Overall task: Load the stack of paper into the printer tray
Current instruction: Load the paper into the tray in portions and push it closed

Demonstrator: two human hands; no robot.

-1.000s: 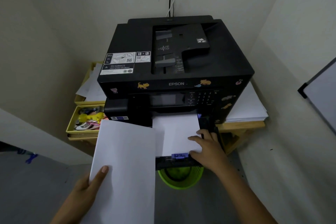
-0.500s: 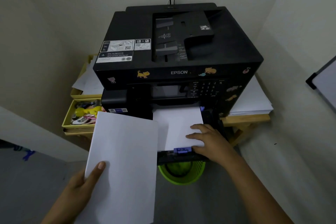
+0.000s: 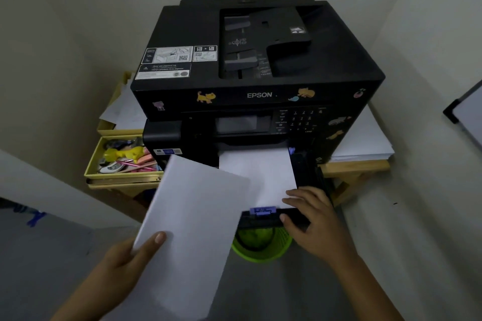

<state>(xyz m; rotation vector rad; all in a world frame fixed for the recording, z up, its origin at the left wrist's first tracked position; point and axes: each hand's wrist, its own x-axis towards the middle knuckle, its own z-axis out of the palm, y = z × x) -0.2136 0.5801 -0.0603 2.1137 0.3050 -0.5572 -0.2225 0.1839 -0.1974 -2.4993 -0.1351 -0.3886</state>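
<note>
**Paper stack held at printer tray**

Stack of paper (image 3: pixel 190 237): white, blank, tilted, its far corner overlapping the sheets (image 3: pixel 260 172) already in the pulled-out tray (image 3: pixel 271 220). Left hand (image 3: pixel 125 266): closed on the stack's near left corner, thumb on top. Right hand (image 3: pixel 313 219): fingers curled over the tray's front edge, beside a purple guide (image 3: pixel 262 210). Printer (image 3: pixel 255 73): black, on a wooden table (image 3: pixel 357 168). Green basket (image 3: pixel 260 245) below.

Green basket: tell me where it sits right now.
In the head view the green basket sits on the floor at lower centre, directly under the pulled-out printer tray, between the held paper stack and the right hand.
</note>
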